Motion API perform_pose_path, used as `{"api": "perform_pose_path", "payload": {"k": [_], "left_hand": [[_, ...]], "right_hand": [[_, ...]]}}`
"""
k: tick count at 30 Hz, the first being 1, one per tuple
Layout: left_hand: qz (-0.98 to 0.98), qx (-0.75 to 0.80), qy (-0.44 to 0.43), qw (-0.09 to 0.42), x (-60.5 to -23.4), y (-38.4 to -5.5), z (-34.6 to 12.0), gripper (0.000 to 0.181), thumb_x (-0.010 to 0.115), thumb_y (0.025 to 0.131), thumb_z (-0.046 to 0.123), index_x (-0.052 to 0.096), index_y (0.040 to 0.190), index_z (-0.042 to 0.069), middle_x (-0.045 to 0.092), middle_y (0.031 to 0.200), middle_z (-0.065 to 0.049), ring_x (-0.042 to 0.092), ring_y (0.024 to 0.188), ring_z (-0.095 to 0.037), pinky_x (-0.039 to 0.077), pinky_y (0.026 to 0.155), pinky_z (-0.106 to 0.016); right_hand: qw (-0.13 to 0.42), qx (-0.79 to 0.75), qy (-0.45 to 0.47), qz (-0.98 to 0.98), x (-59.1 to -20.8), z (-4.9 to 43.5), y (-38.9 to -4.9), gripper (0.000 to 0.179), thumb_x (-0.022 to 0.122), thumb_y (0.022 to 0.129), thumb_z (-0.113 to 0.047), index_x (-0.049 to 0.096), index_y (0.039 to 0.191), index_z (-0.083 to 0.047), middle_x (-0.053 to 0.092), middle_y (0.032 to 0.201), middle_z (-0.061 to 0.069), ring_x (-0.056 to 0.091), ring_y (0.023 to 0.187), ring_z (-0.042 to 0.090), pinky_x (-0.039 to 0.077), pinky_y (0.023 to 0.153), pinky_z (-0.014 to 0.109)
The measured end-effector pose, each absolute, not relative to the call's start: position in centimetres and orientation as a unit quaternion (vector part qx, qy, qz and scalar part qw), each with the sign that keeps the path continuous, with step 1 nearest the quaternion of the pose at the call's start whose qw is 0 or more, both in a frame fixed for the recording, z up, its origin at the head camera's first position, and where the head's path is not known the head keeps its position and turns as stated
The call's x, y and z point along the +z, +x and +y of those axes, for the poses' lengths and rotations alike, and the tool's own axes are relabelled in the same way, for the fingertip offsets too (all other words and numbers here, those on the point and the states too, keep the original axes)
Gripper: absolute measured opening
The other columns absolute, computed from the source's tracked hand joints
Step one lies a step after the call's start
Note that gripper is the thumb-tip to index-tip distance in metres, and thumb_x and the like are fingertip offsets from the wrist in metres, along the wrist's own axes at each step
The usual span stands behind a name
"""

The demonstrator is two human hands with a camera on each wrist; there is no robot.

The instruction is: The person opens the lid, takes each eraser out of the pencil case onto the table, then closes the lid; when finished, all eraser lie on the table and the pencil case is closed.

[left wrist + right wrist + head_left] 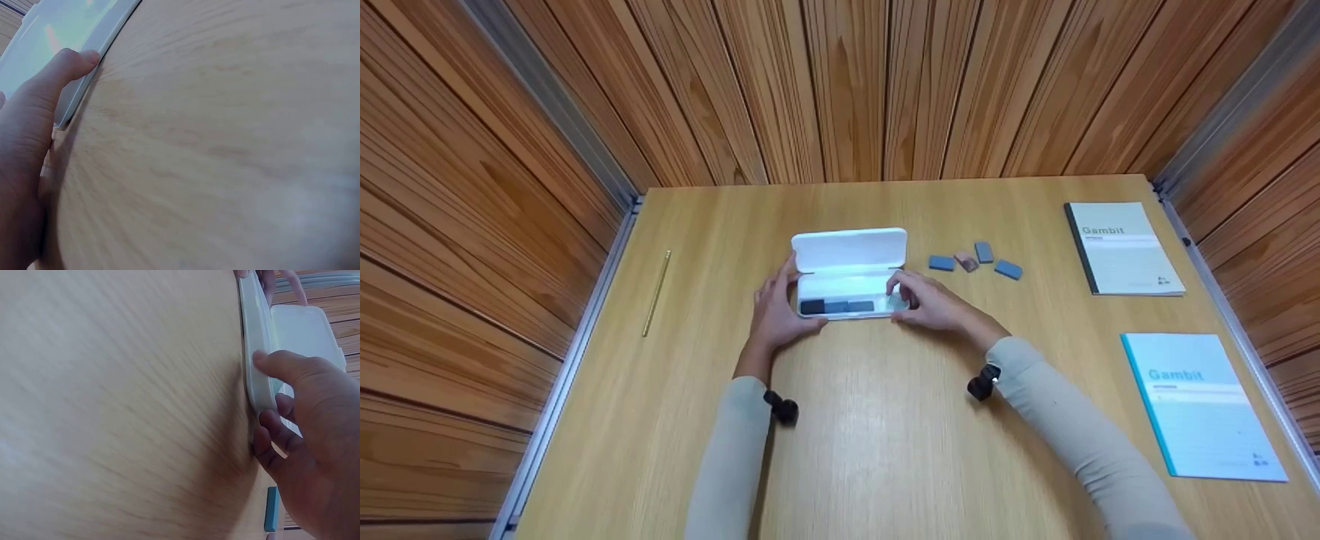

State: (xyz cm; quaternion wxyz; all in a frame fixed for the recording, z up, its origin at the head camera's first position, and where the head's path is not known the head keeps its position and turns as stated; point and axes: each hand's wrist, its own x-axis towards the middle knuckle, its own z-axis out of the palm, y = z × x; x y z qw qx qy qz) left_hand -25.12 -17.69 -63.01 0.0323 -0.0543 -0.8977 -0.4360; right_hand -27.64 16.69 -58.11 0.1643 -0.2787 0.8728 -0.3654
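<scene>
An open white pencil case (847, 283) lies on the table with its lid (851, 251) tipped up at the back. Inside, along the front, a black block (812, 307) and blue-grey blocks (847, 307) form a row. My left hand (780, 311) grips the case's left end, its thumb (79, 62) on the front rim. At the other end my right hand (930, 301) holds the case, thumb (275, 363) against the front wall and other fingers curled about the corner. A pale greenish piece (897, 301) shows inside beside the right fingers; whether they touch it I cannot tell.
Right of the case lie several small blue blocks (941, 263) and one pinkish-brown block (966, 262). A thin gold stick (656, 292) lies at the left. Two notebooks, one black-spined (1129, 259) and one blue-spined (1204, 420), rest at the right. Wooden walls (855, 90) bound the table.
</scene>
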Motion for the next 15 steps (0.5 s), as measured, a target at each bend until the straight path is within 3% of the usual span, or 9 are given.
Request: {"api": "perform_pose_path", "payload": {"k": [6, 15], "left_hand": [[-0.902, -0.429, -0.050, 0.028, -63.06, -25.06, -17.61, 0.136, 0.102, 0.075, 0.047, 0.017, 0.181, 0.040, 0.066, 0.164, -0.003, 0.047, 0.153, -0.034, 0.025, 0.131, -0.058], [-0.902, -0.429, -0.042, 0.026, -62.98, -25.10, -17.58, 0.135, 0.101, 0.074, 0.048, 0.018, 0.180, 0.043, 0.065, 0.164, -0.001, 0.047, 0.152, -0.033, 0.028, 0.129, -0.058]], "right_hand": [[0.145, -0.392, -0.277, 0.865, -58.42, 16.63, -27.57, 0.033, 0.076, 0.109, -0.022, 0.059, 0.135, -0.011, 0.064, 0.113, 0.013, 0.059, 0.103, 0.024, 0.046, 0.089, 0.032], [0.133, -0.412, -0.278, 0.858, -58.42, 16.76, -27.64, 0.025, 0.073, 0.111, -0.018, 0.064, 0.132, -0.010, 0.068, 0.110, 0.011, 0.059, 0.098, 0.021, 0.048, 0.086, 0.028]]}}
